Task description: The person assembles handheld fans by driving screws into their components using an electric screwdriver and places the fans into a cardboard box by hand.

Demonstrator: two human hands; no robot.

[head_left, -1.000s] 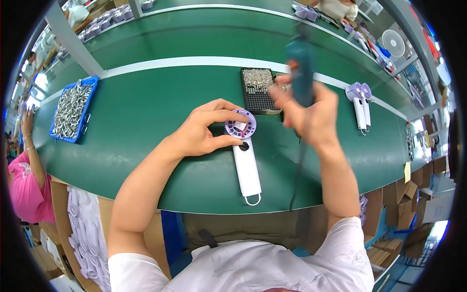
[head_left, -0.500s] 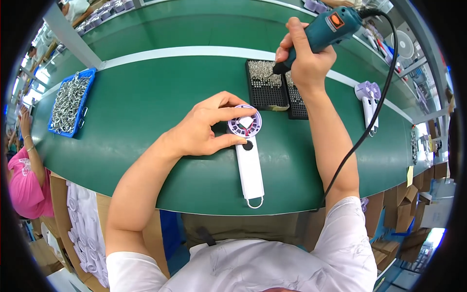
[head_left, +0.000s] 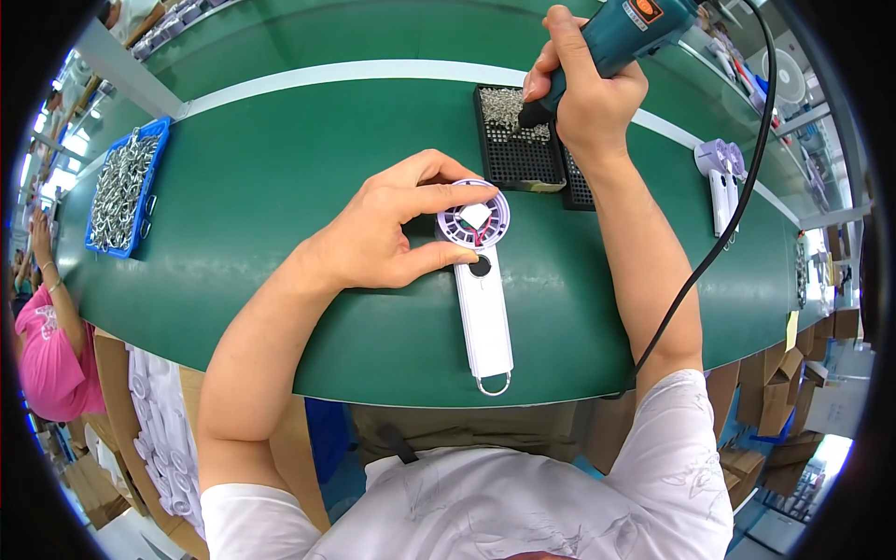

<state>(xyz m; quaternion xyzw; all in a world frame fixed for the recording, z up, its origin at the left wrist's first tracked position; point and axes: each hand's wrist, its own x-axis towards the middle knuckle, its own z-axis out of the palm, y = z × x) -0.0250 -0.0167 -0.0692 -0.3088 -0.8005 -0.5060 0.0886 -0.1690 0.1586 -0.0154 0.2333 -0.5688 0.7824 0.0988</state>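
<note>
On the green tabletop lies a white and lilac handheld fan point(head_left: 484, 317), its round head away from me and a wire loop at its near end. Red wiring and a white square piece show inside the head. My left hand point(head_left: 397, 224) grips the head's rim between thumb and fingers. Up at the right, my right hand point(head_left: 597, 103) is wrapped round a teal electric screwdriver point(head_left: 627, 39), its black cable running down past my forearm. The screwdriver's black nose is over a black perforated tray point(head_left: 521, 161) of small screws; its tip is too small to make out clearly.
A second black tray point(head_left: 579, 187) sits beside the first, partly behind my right wrist. At the left stands a blue basket point(head_left: 142, 229) full of metal clips. More fans point(head_left: 721, 191) lie at the right. A person in pink point(head_left: 58, 350) is at the far left, near a carton of white parts point(head_left: 161, 420).
The whole view has shifted slightly. Both hands keep their holds on the fan and the screwdriver, and the screwdriver's nose stays over the screw tray.
</note>
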